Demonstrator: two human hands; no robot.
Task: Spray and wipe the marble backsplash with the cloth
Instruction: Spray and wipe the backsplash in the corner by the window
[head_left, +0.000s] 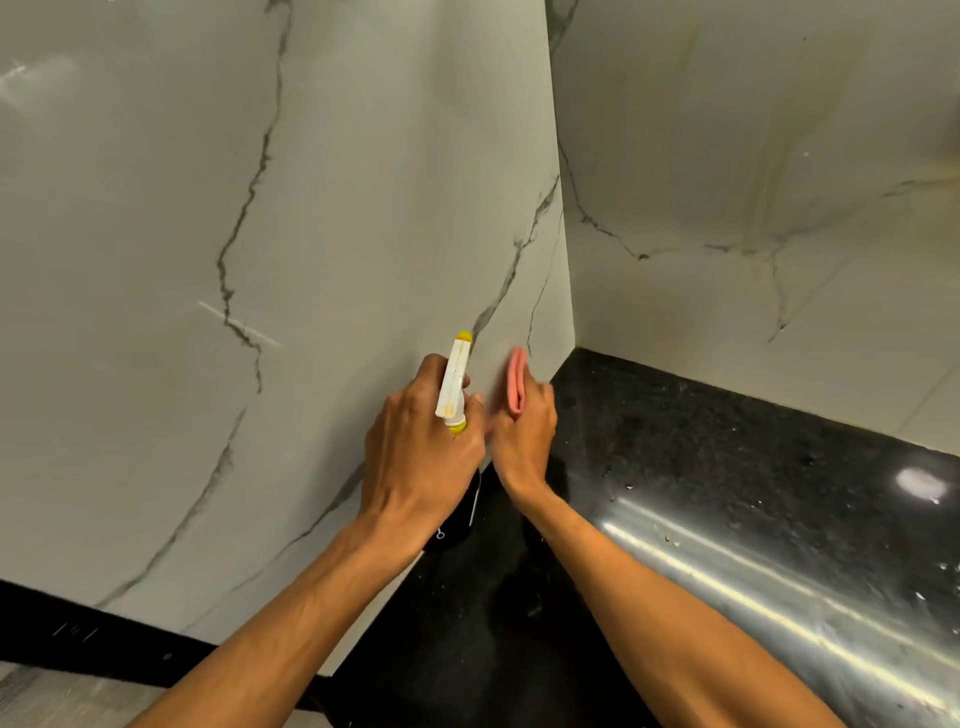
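Marble backsplash (311, 208), white with grey veins, stands in two faces that meet at a corner. The pink cloth (516, 379) lies against its left face, low down, near that corner and just above the counter. The right hand (524, 434) grips the folded cloth with fingers curled round it, its back toward the camera and its forearm reaching in from lower right. Just beside it, the left hand (423, 452) is wrapped round the neck of the spray bottle (453, 387), back of the hand up. The bottle's white head and yellow nozzle tip point up along the marble. The head shows orange-brown staining, and any print on it is too small to read. Below both arms runs a black speckled countertop (727, 441), streaked with glare.
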